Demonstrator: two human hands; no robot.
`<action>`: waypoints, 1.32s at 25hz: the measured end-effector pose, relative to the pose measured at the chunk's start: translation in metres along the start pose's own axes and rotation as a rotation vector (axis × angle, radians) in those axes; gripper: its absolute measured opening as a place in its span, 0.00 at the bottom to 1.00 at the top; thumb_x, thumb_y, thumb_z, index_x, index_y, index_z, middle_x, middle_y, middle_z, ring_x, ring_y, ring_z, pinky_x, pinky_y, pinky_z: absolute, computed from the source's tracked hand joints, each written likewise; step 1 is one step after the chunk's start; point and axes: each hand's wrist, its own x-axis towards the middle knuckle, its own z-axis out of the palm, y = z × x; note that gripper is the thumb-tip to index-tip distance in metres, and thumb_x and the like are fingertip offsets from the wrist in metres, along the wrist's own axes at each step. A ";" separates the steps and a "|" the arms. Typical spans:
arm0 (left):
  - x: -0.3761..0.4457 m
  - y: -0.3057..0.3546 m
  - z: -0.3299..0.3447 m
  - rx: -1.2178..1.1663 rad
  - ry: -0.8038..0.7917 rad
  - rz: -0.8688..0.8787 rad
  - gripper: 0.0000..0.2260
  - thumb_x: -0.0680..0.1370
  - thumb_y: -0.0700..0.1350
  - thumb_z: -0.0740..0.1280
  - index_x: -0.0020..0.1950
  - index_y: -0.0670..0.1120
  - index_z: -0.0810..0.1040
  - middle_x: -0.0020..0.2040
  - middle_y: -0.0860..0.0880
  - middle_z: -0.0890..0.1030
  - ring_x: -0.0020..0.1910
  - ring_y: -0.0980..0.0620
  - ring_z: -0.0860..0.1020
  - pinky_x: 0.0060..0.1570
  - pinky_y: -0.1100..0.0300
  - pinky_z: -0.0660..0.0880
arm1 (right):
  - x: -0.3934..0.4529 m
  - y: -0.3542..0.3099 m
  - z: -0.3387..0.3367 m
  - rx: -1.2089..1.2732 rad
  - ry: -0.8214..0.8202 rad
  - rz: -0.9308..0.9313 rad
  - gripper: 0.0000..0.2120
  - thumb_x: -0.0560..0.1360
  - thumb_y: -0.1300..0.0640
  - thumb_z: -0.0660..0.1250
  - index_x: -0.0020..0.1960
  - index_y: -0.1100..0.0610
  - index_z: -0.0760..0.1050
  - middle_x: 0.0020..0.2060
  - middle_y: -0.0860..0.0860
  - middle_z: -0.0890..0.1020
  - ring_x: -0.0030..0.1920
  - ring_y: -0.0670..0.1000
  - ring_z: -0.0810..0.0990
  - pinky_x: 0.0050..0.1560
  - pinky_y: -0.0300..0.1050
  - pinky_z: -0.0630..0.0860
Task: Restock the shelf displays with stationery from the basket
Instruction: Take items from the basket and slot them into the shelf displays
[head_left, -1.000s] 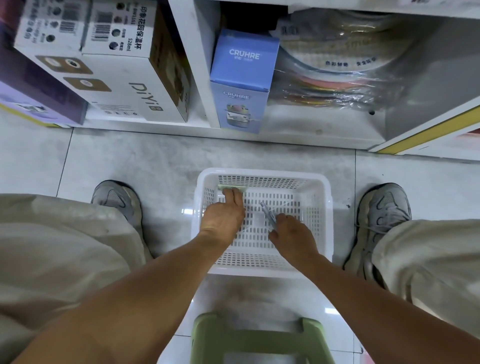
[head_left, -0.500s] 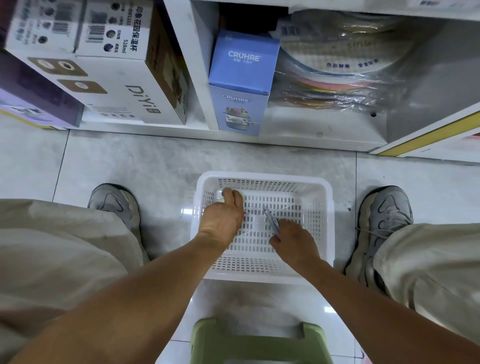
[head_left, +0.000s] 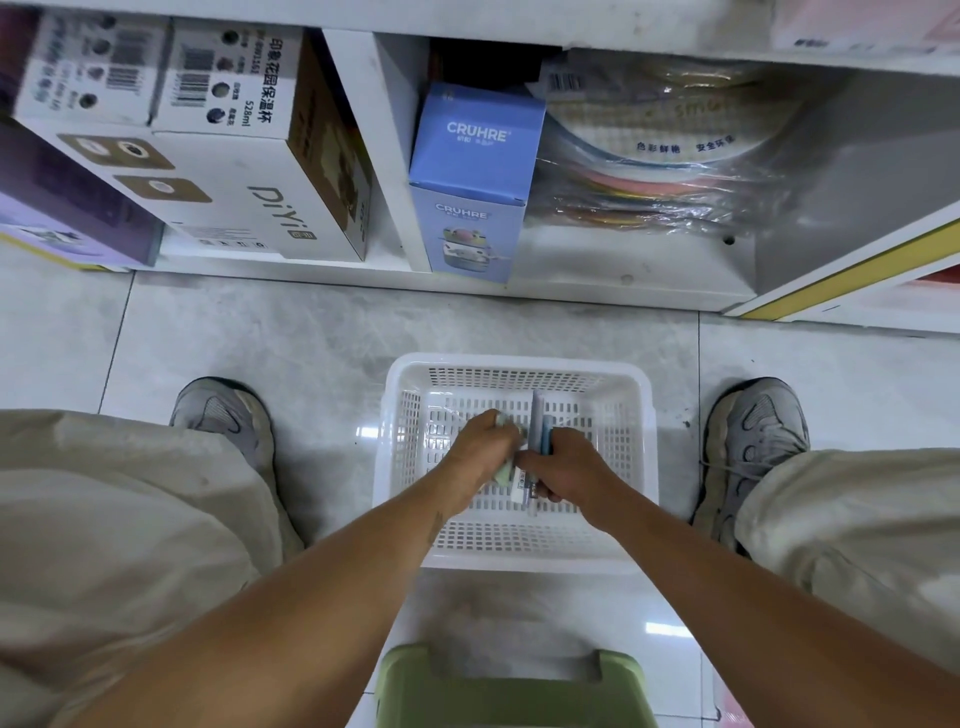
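Beige trousers (head_left: 119, 525), grey sneakers (head_left: 753, 441)

Item count, near to far:

- Green stool (head_left: 511, 686): one, at the near edge.
- White basket (head_left: 644, 415): one, on the floor.
- Hands in the basket: two, left hand (head_left: 480, 449) and right hand (head_left: 563, 467).
- Grey shoes: two, left shoe (head_left: 223, 418) and right shoe (head_left: 753, 441).
- Blue CRUHRE box (head_left: 475, 182): one, on the far shelf.
- White DiYi boxes (head_left: 228, 156): two visible, far left.
- Pens held: several; exact number cannot be told.
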 end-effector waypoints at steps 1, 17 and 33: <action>-0.001 -0.001 0.000 -0.023 -0.007 0.026 0.08 0.78 0.48 0.63 0.51 0.46 0.77 0.48 0.43 0.81 0.44 0.49 0.80 0.41 0.55 0.79 | -0.002 -0.002 -0.001 -0.023 -0.011 -0.035 0.05 0.75 0.61 0.71 0.40 0.58 0.79 0.31 0.56 0.81 0.27 0.49 0.79 0.28 0.39 0.75; -0.004 -0.014 -0.008 -0.253 -0.044 -0.064 0.10 0.71 0.37 0.73 0.51 0.40 0.81 0.37 0.40 0.84 0.34 0.48 0.82 0.35 0.55 0.80 | -0.016 0.016 -0.019 -1.570 0.045 -0.207 0.27 0.73 0.56 0.72 0.68 0.60 0.64 0.60 0.59 0.72 0.53 0.56 0.78 0.42 0.48 0.74; -0.075 0.103 -0.053 -0.008 -0.205 0.142 0.13 0.63 0.41 0.73 0.46 0.39 0.80 0.35 0.38 0.78 0.30 0.45 0.75 0.35 0.56 0.70 | -0.060 -0.120 -0.091 -0.035 -0.318 -0.216 0.10 0.76 0.72 0.68 0.56 0.66 0.82 0.49 0.62 0.86 0.51 0.57 0.86 0.55 0.45 0.82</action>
